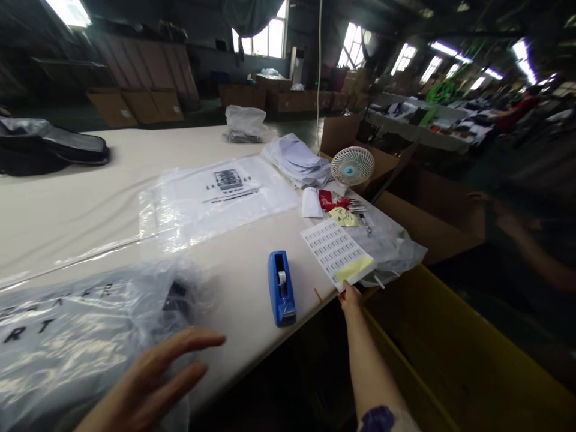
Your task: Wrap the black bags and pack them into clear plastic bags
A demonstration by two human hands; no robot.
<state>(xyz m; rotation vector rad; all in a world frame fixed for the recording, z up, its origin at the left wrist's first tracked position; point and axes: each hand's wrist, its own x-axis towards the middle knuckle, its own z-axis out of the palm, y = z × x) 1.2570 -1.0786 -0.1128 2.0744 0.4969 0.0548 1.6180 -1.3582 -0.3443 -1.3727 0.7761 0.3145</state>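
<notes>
The label sheet [336, 252], a white page of small printed stickers with a yellow strip at its near end, lies at the near edge of the white table [90, 186], partly on a crumpled clear bag. The right hand [350, 298] reaches out to the sheet's near corner and touches it with its fingertips; whether they pinch the paper cannot be told. Just left of the sheet stands a blue tape dispenser [281, 288]. Further left, the left hand [153, 378] rests open, fingers spread, on a bagged garment [67, 336] with dark lettering. Beyond the sheet sit a yellow note [343, 216], a red item and a small white desk fan [352, 166]. A flat printed polybag [216, 198] lies behind and left of the sheet.
</notes>
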